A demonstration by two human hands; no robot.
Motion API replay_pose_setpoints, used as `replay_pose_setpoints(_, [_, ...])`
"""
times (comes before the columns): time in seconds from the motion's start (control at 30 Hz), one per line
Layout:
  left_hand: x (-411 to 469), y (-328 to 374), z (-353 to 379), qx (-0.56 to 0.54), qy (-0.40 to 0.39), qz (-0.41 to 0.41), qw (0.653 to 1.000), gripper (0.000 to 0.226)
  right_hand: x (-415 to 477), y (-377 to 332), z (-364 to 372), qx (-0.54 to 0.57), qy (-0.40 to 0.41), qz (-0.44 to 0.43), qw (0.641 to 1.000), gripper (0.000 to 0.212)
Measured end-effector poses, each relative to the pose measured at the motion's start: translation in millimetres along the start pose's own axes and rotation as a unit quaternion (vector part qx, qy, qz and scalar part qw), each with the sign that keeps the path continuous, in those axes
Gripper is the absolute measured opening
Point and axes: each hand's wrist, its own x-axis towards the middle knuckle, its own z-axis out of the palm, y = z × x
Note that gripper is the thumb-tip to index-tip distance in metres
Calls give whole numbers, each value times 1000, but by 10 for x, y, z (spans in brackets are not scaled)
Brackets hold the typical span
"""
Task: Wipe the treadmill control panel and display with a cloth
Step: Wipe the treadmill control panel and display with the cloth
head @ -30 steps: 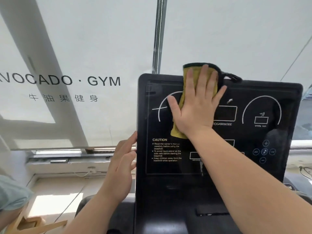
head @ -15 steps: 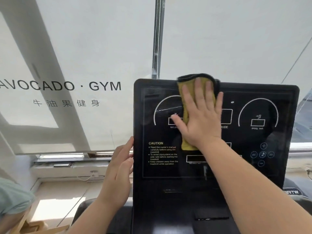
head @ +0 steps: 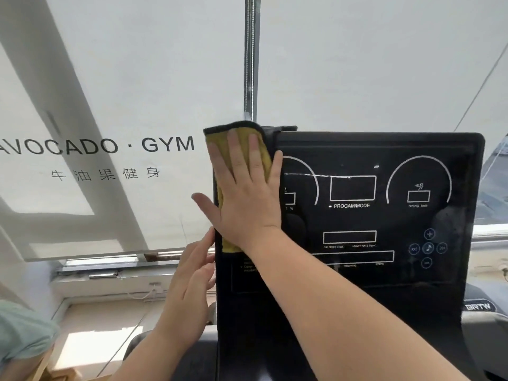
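The treadmill's black control panel (head: 357, 221) stands upright in front of me, with white dial outlines, display boxes and round buttons at the right. My right hand (head: 247, 193) lies flat on a yellow cloth with a dark hem (head: 220, 136), pressing it onto the panel's upper left corner; the cloth overhangs the top and left edges. My left hand (head: 189, 287) rests with straight fingers against the panel's left edge, lower down. My right forearm covers the panel's lower left part.
Behind the panel hangs a white roller blind (head: 123, 78) printed "AVOCADO · GYM", with a bead chain (head: 250, 59) just above the cloth. A window sill (head: 110, 270) runs below it. The treadmill's grey handrail (head: 483, 309) shows at the lower right.
My right hand has slid the cloth leftwards, from the panel's top middle to its upper left corner. My left hand has stayed at the left edge.
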Motion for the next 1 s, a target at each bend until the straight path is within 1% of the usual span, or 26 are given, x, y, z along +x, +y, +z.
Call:
replay_pose_setpoints(0.1, [-1,-14,11,-1,12,9,1000,63,-108,280,27,-14,1,-75,997,81])
replay_pose_setpoints(0.13, [-2,-19,20,-3,16,12,1000,63,-159,418,22,-19,4,-88,996,80])
replay_pose_setpoints(0.2, [-7,-13,36,-5,20,16,1000,63,-271,731,7,-36,12,-66,997,80])
replay_pose_setpoints(0.23, [-8,-14,35,-3,21,17,1000,63,-328,908,-3,-41,18,-34,998,80])
replay_pose_setpoints(0.3, [-11,-24,27,-2,18,16,1000,64,-467,1301,-14,-34,29,60,997,82])
replay_pose_setpoints(0.4, [-3,-35,17,-1,16,12,1000,64,-667,1688,-37,24,41,227,973,83])
replay_pose_setpoints(0.47, [7,-37,25,-3,28,12,1000,64,-673,1615,-19,62,55,308,948,85])
replay_pose_setpoints(0.53, [10,-30,57,7,41,16,999,63,-601,1350,4,87,67,352,929,87])
replay_pose_setpoints(0.57, [9,-32,72,12,46,17,999,63,-567,1189,11,90,62,347,931,89])
replay_pose_setpoints(0.6, [4,-44,81,19,50,18,998,63,-554,1018,20,83,48,318,943,90])
replay_pose_setpoints(0.67, [2,-100,88,34,56,20,998,63,-605,685,76,48,9,213,976,90])
replay_pose_setpoints(0.73, [-13,-166,109,68,64,28,995,65,-731,416,161,19,-22,94,995,87])
replay_pose_setpoints(0.8, [-52,-225,168,114,75,49,989,70,-907,294,252,3,-43,0,999,84])
replay_pose_setpoints(0.9, [-134,-327,266,168,88,81,978,72,-1222,421,369,-23,-49,-97,994,81])
replay_pose_setpoints(0.97, [-199,-409,304,191,96,94,972,72,-1422,628,417,-41,-38,-137,989,78])
replay_pose_setpoints(1.0, [-236,-442,317,199,99,92,971,72,-1507,757,429,-49,-33,-139,988,76])
